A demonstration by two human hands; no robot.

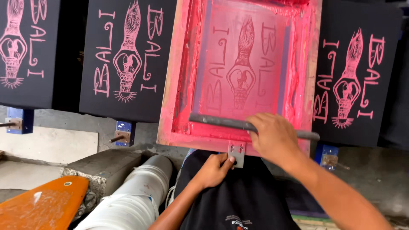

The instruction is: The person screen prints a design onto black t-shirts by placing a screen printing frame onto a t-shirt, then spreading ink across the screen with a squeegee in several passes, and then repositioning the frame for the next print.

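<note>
Fingers (266, 127) of right hand (275, 138) wrapped over grey squeegee (221, 122) inside pink-inked screen frame (170, 85). Left hand (215, 169) pinching metal bracket (237, 152) at frame's near edge. Printed black boards (123, 59) either side.

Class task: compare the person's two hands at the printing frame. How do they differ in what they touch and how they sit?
The right hand lies palm-down over the grey squeegee inside the pink screen frame. The left hand sits lower, outside the frame, fingers at the metal bracket. Both are bare.
</note>
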